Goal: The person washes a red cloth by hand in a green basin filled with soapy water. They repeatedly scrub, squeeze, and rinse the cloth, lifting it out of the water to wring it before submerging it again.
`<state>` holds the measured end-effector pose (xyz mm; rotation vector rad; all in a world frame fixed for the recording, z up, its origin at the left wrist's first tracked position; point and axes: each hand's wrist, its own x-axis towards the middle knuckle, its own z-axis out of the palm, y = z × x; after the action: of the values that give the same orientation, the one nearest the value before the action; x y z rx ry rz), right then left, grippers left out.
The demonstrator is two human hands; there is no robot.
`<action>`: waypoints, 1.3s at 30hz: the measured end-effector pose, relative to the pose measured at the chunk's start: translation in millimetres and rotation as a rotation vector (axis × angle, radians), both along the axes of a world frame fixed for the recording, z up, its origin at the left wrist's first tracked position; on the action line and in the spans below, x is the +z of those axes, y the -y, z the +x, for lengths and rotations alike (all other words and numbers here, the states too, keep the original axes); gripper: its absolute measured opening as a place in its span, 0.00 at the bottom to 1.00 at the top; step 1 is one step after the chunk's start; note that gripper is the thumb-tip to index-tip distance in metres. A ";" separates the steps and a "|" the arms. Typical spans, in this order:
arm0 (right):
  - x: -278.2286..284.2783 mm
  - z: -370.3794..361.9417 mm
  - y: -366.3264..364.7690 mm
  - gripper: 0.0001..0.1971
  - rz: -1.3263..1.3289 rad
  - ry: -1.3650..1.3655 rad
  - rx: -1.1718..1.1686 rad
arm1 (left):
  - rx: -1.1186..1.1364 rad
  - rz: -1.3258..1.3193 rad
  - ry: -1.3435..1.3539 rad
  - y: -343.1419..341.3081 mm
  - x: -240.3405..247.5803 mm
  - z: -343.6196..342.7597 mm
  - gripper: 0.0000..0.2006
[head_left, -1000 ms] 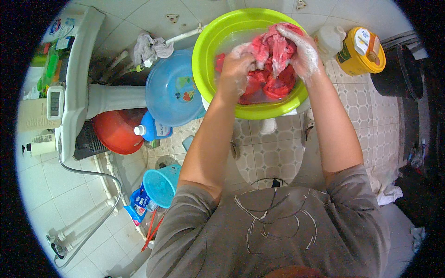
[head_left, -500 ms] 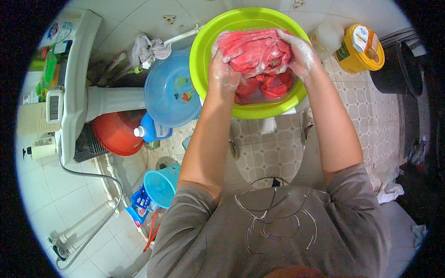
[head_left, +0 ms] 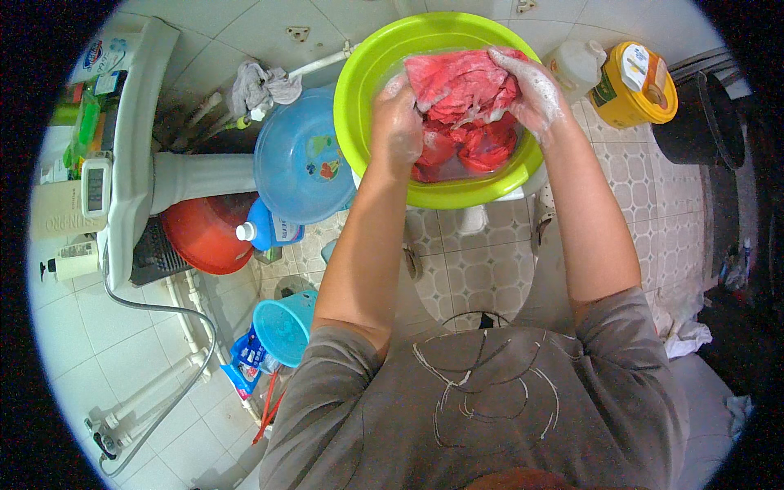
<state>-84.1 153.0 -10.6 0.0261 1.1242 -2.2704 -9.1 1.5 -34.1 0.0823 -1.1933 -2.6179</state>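
Observation:
A wet red cloth (head_left: pixel 465 86), perhaps a garment, is bunched up between my hands over the lime-green basin (head_left: pixel 357 106). Its lower folds lie in cloudy, sudsy water. My left hand (head_left: pixel 398 122) is closed at the cloth's left edge, with the fingertips partly turned out of sight. On the other side my right hand (head_left: pixel 531 94), white with foam, grips the cloth's upper right part, the thumb lying over the top. The rest of the red fabric (head_left: pixel 482 151) sits in the near part of the basin.
Left of the basin stand a clear blue basin (head_left: pixel 290 163), a red basin (head_left: pixel 208 237), a blue bottle (head_left: pixel 269 226) and a white pedestal sink (head_left: pixel 139 122). A turquoise bucket (head_left: pixel 282 331) is nearer. At right are a whitish jug (head_left: pixel 576 65), a yellow tub (head_left: pixel 625 94) and a black bin (head_left: pixel 694 131).
The red cloth has shifted and bunched toward my right hand, its left part pulled away from my left hand's palm. My left hand's fingers have curled in more; the basin stays put.

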 end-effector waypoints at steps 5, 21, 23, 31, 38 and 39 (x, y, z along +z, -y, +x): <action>-20.9 -1.1 11.6 0.11 0.419 -0.297 -0.087 | 0.348 -0.127 0.135 -2.5 -6.5 0.5 0.12; -49.4 56.5 41.5 0.14 -0.186 0.073 0.011 | 0.553 -1.392 0.085 -44.2 -4.9 20.7 0.17; -74.5 35.1 28.6 0.14 -0.258 0.032 0.009 | 0.542 -1.550 0.033 -55.9 -8.4 20.0 0.15; -49.7 52.7 49.3 0.13 0.047 0.144 -0.156 | 0.553 -1.292 0.236 -47.1 -13.7 19.5 0.10; -39.4 83.0 50.8 0.13 0.052 0.200 -0.034 | 0.487 -1.280 0.563 -11.7 -18.4 4.5 0.14; -42.5 82.4 55.0 0.13 0.048 0.187 -0.057 | 0.568 -1.332 0.372 -21.4 -20.5 7.7 0.14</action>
<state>-1.7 98.0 -53.1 0.2873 1.0901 -2.2375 -1.4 22.9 -54.6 0.5373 -2.3158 -1.0036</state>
